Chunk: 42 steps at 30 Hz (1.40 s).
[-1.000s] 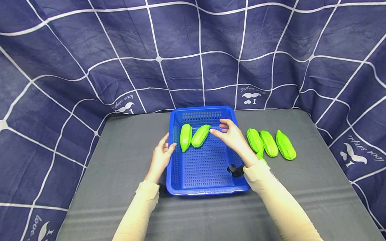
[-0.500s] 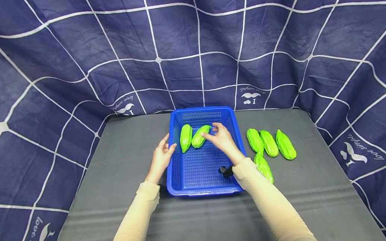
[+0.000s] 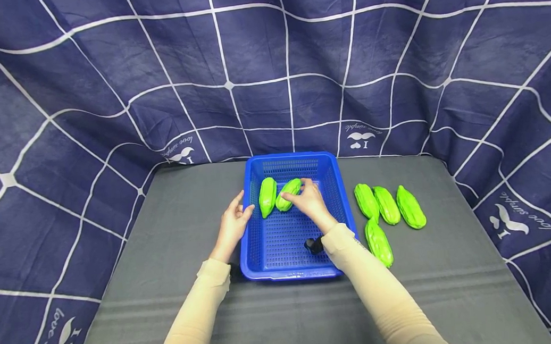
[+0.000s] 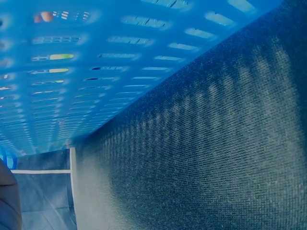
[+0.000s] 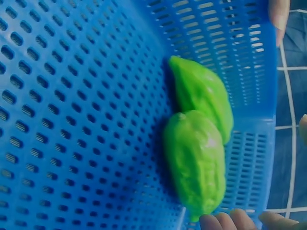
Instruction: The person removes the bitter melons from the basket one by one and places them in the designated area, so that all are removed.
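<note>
Two bright green, ribbed bitter melons lie in a blue plastic basket (image 3: 292,273). One bitter melon (image 3: 268,196) leans near its left wall; the other bitter melon (image 3: 288,195) lies beside it, under my right hand (image 3: 310,199). In the head view, the right thumb overlaps that melon while the fingers reach past its far end. The right wrist view shows my right fingertips (image 5: 230,220) beside the lower end of the nearer bitter melon (image 5: 195,158), not wrapped round it. My left hand (image 3: 232,223) rests at the basket's left rim with its thumb and fingers apart.
Several more bitter melons (image 3: 386,205) lie on the grey table (image 3: 450,266) right of the basket, one of them (image 3: 379,242) nearer the front. A blue curtain (image 3: 261,103) with white lines surrounds the table. A black wrist camera (image 3: 314,245) hangs by the right sleeve.
My right hand has moved left and slightly down over the basket to the right-hand melon inside. The left hand and basket have stayed in place.
</note>
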Available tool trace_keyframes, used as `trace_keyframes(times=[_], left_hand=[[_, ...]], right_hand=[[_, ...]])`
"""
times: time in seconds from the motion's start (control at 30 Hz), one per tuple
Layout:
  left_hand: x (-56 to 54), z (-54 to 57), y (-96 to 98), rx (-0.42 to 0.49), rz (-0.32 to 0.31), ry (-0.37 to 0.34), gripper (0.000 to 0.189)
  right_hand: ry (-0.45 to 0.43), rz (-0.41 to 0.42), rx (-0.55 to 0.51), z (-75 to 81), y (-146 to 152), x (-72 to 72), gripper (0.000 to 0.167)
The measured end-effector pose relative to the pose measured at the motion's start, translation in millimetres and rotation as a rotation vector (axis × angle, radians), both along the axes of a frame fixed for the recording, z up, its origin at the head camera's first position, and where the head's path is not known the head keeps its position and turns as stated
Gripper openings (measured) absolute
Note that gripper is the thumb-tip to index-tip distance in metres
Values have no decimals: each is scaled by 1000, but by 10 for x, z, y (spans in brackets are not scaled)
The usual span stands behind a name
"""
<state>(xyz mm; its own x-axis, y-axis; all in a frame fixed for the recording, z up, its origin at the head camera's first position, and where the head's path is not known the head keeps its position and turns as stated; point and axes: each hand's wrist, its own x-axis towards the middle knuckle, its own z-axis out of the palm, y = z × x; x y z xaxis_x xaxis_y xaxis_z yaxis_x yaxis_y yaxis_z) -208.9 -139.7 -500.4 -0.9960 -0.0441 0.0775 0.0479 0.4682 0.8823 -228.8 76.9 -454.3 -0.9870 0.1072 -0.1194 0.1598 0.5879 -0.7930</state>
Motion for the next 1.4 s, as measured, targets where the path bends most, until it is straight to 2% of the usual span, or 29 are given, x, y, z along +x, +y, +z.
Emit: trace_keyframes(times=[0.23,0.43,0.77,1.1,1.4], left_hand=[[-5,11,6,6,2,10,56],[-2,-2,2,22,-7,-5,56],[-12,0,5,20,-2,4,57],[7,-17,18,20,6,1,57],[-3,-16,2,12,7,2,56]], right_hand=[[1,-33,37,-127,-113,-39,85],[-63,-77,80,-220,-199,-75,85],[-142,-72,113,-302,-266,-140,91],[-151,-95,148,-380,-301,-173,81],[-144,-127,95,-402,-271,-211,66]])
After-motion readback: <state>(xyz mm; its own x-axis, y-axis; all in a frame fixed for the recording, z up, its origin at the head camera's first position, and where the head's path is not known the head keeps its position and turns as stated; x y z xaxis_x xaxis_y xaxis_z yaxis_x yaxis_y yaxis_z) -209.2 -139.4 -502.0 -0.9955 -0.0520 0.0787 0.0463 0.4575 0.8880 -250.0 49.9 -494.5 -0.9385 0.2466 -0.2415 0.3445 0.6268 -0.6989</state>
